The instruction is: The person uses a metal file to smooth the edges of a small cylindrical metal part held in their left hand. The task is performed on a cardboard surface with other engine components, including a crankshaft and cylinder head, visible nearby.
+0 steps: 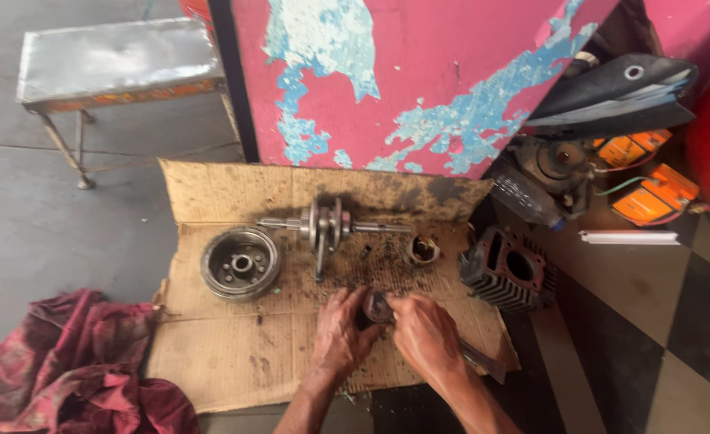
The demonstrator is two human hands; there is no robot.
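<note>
My left hand [340,329] and my right hand [426,333] meet over a small dark round metal part [375,306] on a greasy sheet of cardboard [234,354]. Both hands grip the part; my right hand also seems to hold a dark tool [484,360] that sticks out toward the right. Beyond the hands lies a crankshaft [327,227] with its rod. A round flywheel [240,264] sits to the left, a small piston-like cup [422,250] to the right.
A finned engine cylinder [506,269] stands at the cardboard's right edge. A red rag [73,370] lies at the lower left. A metal stool [114,60] stands at the back left, a peeling pink panel [419,80] behind, orange parts [652,193] at the right.
</note>
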